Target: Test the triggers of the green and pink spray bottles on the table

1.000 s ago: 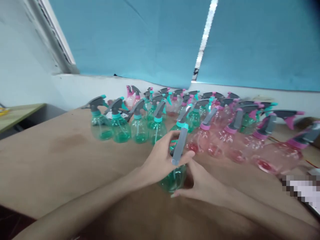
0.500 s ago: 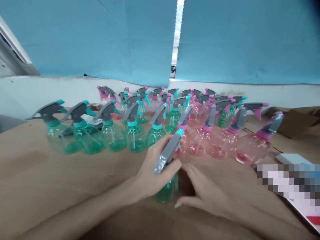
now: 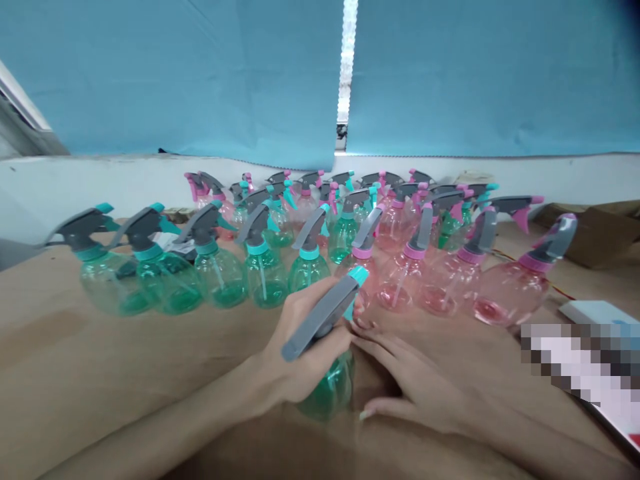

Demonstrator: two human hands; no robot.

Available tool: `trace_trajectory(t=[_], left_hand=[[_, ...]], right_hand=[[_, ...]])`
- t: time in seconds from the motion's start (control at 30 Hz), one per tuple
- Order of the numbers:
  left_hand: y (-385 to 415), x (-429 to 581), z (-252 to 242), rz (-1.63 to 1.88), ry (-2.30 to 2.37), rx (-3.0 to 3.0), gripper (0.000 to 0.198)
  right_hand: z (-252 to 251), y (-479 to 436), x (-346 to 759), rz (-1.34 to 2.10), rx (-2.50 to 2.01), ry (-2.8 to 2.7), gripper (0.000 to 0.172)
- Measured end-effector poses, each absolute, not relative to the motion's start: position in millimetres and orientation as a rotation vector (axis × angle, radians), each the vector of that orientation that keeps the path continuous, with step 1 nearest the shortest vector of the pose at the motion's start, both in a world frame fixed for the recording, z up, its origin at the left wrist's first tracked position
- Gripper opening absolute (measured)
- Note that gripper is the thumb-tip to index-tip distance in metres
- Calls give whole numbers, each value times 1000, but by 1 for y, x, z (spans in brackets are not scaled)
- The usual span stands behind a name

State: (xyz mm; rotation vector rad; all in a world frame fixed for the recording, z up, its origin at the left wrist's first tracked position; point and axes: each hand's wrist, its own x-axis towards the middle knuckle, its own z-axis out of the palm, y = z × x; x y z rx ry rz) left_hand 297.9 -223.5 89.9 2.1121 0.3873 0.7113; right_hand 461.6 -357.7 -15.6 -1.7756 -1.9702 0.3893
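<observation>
Spray bottle (image 3: 329, 393) at 6 o'clock in view is clasped in my left hand (image 3: 307, 373), my right hand (image 3: 415, 377) loosely spread at its 3 o'clock; I'd judge this steadying, the next move needing a firm clasp.

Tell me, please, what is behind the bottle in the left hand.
Behind the held bottle stand a green bottle and a pink bottle, with more spray bottles further back. The left hand and grey spray head hide parts of the nearest two.
</observation>
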Motion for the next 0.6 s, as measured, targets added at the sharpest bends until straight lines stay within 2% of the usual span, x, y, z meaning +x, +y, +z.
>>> trace_trajectory(t=[0.13, 0.2, 0.3, 0.4, 0.6], left_hand=[[-223, 298, 93, 671, 343, 2124, 4], [-223, 299, 93, 669, 357, 2127, 0], [-224, 301, 90, 698, 364, 2114, 7], [-223, 303, 88, 711, 380, 2098, 5], [-222, 304, 85, 662, 401, 2079, 5]], right_hand=[[-21, -361, 465, 373, -1762, -1968, 88], [-24, -364, 468, 383, -1764, -1977, 84], [-26, -367, 472, 391, -1794, -1989, 77], [-23, -368, 474, 394, -1823, -2001, 71], [-21, -365, 474, 397, -1821, -1999, 69]])
